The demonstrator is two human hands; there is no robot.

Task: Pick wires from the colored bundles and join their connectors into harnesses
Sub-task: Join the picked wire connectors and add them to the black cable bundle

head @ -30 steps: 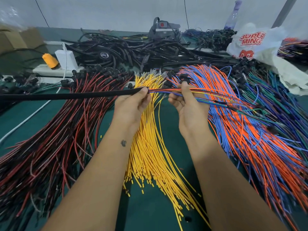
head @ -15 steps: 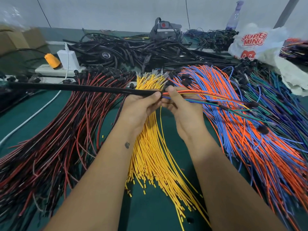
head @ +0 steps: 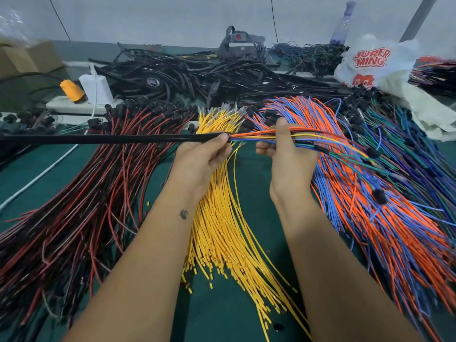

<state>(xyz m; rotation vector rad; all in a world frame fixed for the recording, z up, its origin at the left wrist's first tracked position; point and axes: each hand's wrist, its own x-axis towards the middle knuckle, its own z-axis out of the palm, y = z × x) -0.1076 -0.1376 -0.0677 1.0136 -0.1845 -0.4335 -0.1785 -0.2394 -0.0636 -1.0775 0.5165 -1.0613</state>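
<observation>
Flanking yellow wires (head: pixel 222 233), black cables (head: pixel 187 75) behind

Your black sleeve (head: pixel 111 138) looks smooth, faintly glossy plastic; the yellow wires (head: pixel 222 230) wear shiny plastic insulation; the desk (head: pixel 254 193) shows matt green cloth.

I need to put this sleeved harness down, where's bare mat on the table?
Bare green mat shows between the yellow bundle and the orange-and-blue bundle, under the forearms, and at far left above the red-and-black bundle, crossed by a white cable. The back is crowded with black cables.
</observation>
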